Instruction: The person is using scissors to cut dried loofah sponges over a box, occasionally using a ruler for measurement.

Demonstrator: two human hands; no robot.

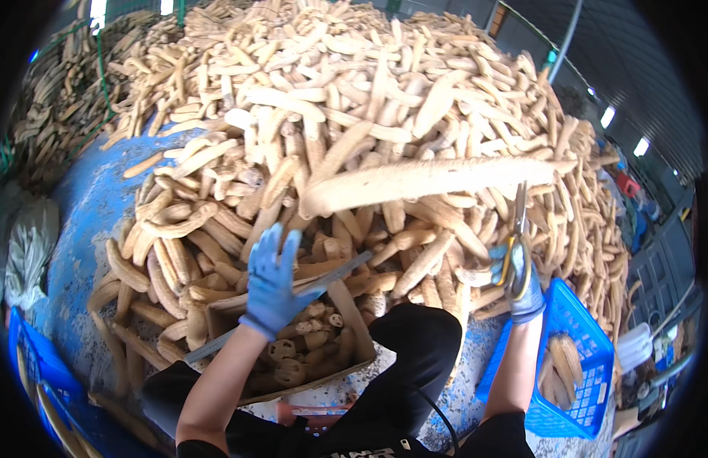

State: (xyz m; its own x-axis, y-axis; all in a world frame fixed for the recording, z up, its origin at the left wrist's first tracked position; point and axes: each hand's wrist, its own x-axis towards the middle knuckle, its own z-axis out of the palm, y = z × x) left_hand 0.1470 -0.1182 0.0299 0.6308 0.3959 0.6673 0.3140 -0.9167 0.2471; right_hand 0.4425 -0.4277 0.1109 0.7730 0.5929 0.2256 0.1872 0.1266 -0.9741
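My left hand [274, 280], in a blue work glove, is raised with its fingers apart above a cardboard box [360, 329]. A metal ruler [348, 266] lies slantwise across the box and passes behind this hand. My right hand [528, 286], gloved too, grips scissors [515, 257] with yellow-and-black handles, blades pointing up. One long dried loofah [423, 183], slightly blurred, stretches in front of both hands. Its right end is by the blade tips; whether they touch it I cannot tell. Cut loofah pieces [288, 366] lie in the box.
A large heap of dried loofahs [342, 103] rises ahead. To the right stands a blue plastic crate [600, 366] with a few loofahs inside. Another blue crate [44, 355] is at lower left. The blue floor [96, 212] shows at left, near a pale sack [33, 252].
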